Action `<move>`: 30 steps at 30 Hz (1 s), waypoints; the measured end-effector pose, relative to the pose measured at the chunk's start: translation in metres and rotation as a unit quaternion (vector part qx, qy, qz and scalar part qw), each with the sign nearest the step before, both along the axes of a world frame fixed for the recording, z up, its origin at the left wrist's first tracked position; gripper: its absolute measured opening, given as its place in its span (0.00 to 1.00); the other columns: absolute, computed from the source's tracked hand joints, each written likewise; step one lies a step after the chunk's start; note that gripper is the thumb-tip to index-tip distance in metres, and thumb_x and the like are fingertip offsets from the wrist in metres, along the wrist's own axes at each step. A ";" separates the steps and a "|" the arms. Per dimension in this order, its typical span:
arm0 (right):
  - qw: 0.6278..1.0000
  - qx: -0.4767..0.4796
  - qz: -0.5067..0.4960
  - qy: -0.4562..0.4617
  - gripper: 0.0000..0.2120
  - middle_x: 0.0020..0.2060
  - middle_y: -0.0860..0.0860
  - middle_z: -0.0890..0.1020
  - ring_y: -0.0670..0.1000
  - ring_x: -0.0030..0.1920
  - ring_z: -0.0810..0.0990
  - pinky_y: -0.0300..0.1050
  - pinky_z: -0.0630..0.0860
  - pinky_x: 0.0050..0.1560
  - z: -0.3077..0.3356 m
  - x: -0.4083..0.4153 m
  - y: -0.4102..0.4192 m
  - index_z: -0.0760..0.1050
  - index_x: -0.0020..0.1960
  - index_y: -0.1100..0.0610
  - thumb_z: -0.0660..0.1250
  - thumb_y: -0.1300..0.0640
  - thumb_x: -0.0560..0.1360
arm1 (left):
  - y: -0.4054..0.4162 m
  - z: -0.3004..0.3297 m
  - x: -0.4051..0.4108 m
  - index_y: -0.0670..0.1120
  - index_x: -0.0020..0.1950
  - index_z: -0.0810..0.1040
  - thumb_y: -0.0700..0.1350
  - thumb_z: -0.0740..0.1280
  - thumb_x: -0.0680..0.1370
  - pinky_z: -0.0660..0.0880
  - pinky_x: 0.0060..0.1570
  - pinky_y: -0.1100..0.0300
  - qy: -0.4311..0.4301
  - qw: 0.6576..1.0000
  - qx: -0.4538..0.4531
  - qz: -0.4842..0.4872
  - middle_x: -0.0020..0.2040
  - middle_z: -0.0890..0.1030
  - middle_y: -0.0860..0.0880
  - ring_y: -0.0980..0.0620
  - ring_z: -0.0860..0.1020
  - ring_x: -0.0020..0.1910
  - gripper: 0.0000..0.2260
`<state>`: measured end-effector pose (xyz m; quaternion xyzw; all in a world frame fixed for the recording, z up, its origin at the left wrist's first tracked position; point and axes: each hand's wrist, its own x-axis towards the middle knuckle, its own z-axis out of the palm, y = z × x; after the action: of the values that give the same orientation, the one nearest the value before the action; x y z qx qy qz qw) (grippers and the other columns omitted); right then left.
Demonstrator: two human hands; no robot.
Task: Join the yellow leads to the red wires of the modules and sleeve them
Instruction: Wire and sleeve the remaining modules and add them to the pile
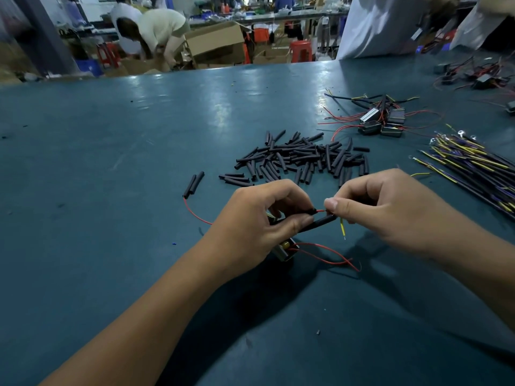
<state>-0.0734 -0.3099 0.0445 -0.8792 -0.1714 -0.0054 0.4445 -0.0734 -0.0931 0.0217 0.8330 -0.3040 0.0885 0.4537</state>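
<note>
The worktop (111, 151) lies bare across its left half and along the near edge, so a hand could pass there. Toward the far right, a heap of black sleeves (301, 160) sits just beyond the hands. Behind it, near the far right corner, the modules (381, 121) trail red wires, and a bundle of yellow leads (471, 162) crowds the right edge.
</note>
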 end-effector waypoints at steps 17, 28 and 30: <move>0.999 0.014 -0.020 -0.032 0.12 0.20 0.42 0.68 0.42 0.22 0.63 0.31 0.60 0.24 -0.003 0.000 0.003 0.79 0.33 0.58 0.71 0.54 0.73 | -0.008 -0.007 0.000 0.47 0.48 0.82 0.41 0.74 0.76 0.76 0.44 0.66 -0.001 1.000 -0.029 0.002 0.40 0.82 0.55 0.57 0.80 0.40 0.04; 0.996 0.024 0.027 -0.086 0.09 0.29 0.46 0.78 0.41 0.29 0.70 0.33 0.66 0.31 -0.004 0.004 0.000 0.77 0.39 0.52 0.69 0.50 0.75 | -0.013 -0.007 -0.001 0.46 0.51 0.84 0.42 0.71 0.79 0.73 0.40 0.66 -0.013 0.999 -0.044 0.019 0.39 0.82 0.58 0.61 0.79 0.38 0.03; 0.996 0.030 0.047 -0.075 0.08 0.30 0.46 0.79 0.40 0.30 0.71 0.31 0.67 0.32 -0.003 0.004 -0.002 0.77 0.40 0.53 0.68 0.52 0.76 | -0.013 -0.008 -0.001 0.47 0.51 0.83 0.44 0.71 0.79 0.74 0.36 0.61 0.007 0.998 -0.054 0.027 0.35 0.80 0.58 0.60 0.76 0.34 0.03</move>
<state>-0.0689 -0.3119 0.0414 -0.8536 -0.2451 -0.0558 0.4562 -0.0744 -0.1064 0.0140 0.8156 -0.2734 0.1114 0.4976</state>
